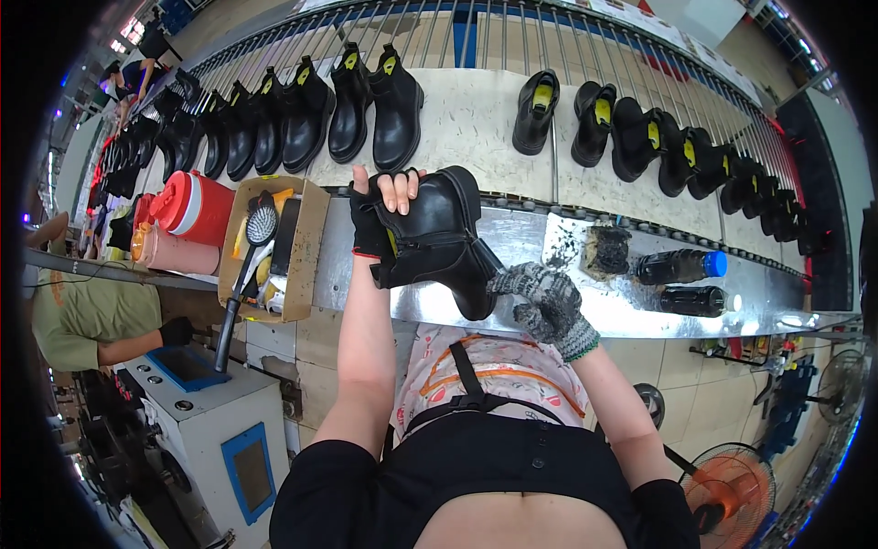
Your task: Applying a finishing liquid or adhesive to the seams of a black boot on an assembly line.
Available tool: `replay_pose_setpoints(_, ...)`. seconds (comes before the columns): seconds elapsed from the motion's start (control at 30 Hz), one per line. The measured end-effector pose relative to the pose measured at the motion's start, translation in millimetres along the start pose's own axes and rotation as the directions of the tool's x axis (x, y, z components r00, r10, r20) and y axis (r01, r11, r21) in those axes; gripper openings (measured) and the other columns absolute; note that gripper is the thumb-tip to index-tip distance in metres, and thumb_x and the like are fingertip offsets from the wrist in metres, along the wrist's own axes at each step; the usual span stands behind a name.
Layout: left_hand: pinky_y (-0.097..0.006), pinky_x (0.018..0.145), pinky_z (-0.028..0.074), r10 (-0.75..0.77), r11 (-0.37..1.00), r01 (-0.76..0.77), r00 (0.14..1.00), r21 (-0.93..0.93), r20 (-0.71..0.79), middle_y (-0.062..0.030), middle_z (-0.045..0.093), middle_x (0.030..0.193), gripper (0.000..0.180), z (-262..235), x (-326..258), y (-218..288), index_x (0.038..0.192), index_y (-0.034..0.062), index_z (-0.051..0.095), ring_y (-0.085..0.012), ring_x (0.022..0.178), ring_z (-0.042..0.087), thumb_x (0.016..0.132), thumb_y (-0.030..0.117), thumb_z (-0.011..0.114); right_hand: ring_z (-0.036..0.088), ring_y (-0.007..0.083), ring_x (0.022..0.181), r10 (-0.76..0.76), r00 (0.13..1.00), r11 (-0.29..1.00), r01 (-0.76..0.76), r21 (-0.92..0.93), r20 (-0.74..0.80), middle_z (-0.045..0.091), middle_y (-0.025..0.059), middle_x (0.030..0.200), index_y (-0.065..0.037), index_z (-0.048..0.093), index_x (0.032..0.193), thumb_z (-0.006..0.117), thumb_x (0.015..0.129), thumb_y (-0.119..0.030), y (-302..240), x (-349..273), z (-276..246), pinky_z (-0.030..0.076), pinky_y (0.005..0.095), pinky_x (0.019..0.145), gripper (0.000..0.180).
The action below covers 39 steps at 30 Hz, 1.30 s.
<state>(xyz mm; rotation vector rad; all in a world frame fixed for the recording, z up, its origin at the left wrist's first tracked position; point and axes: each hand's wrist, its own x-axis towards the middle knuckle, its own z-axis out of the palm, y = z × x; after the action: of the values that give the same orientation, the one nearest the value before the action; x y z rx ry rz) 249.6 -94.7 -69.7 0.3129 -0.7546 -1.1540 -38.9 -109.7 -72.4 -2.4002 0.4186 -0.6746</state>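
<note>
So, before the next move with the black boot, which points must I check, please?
1. Left hand grips the black boot at its top: ok.
2. Right hand, in a knit glove, touches the boot's toe end: ok.
3. Boot is over the metal ledge: ok.
4. Dirty sponge and two dark bottles lie apart from the boot: ok.
5. What the right hand holds: cannot tell.

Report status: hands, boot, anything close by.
Left hand grips black boot at its top. Right hand, knit-gloved, at the toe. Dark sponge and two bottles lie right.
</note>
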Motion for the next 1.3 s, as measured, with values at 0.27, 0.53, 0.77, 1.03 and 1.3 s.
replay_pose_setpoints(0.27,-0.033,0.097,0.034,0.017,1.0,-0.018,0.999,-0.018,-0.033,-0.0054,0.048,0.054,0.069,-19,1,3,0.05,0.0103,0.046,-0.0192,0.074,0.046,0.098,0.052,0.02,0.062,0.0236,0.098,0.056,0.983,0.975,-0.091,0.202,0.175,0.066,0.005,0.106,-0.018,0.068,0.103,0.062,0.08,-0.025,12,-13,-11,0.05,0.0347,0.083,0.025)
replay_pose_setpoints(0.53,-0.035,0.095,0.036,-0.026,0.999,0.032,0.988,0.037,-0.149,-0.0068,0.05,0.059,0.068,-47,13,-2,0.055,0.008,0.051,-0.0208,0.078,0.048,0.099,0.05,0.021,0.063,0.0267,0.095,0.113,0.969,0.971,-0.155,0.185,0.218,0.066,0.0095,0.101,-0.016,0.069,0.101,0.059,0.083,-0.021,14,-32,-17,0.051,0.0343,0.082,0.021)
replay_pose_setpoints(0.77,-0.033,0.067,0.047,-0.045,0.978,0.137,0.875,0.158,-0.482,-0.0117,0.056,0.056,0.072,-77,35,-14,0.055,0.005,0.056,-0.0253,0.058,0.056,0.09,0.064,0.035,0.065,0.0195,0.088,0.376,0.894,0.775,-0.448,0.445,0.244,0.068,0.008,0.101,-0.006,0.067,0.103,0.05,0.093,-0.034,15,-50,-9,0.051,0.0297,0.081,0.035)
replay_pose_setpoints(1.03,-0.04,0.066,0.047,0.54,0.279,0.089,0.809,0.956,-0.233,-0.0143,0.062,0.074,0.061,-121,27,-66,0.082,0.0046,0.058,-0.0314,0.07,0.06,0.086,0.064,0.044,0.062,0.0103,0.072,0.581,0.726,0.026,-0.467,0.884,0.366,0.068,0.0131,0.096,0.0,0.062,0.11,0.043,0.083,-0.071,50,-88,25,0.047,0.0191,0.055,0.078)
replay_pose_setpoints(1.3,-0.04,0.067,0.048,0.296,-0.111,0.137,0.95,0.984,-0.099,-0.0136,0.065,0.085,0.063,-63,17,-31,0.114,0.0058,0.052,-0.0328,0.079,0.064,0.087,0.062,0.044,0.064,0.0145,0.078,0.7,0.652,0.083,-0.479,0.874,0.291,0.068,0.0133,0.094,0.0,0.062,0.11,0.04,0.085,-0.069,34,-93,12,0.046,0.0204,0.053,0.077)
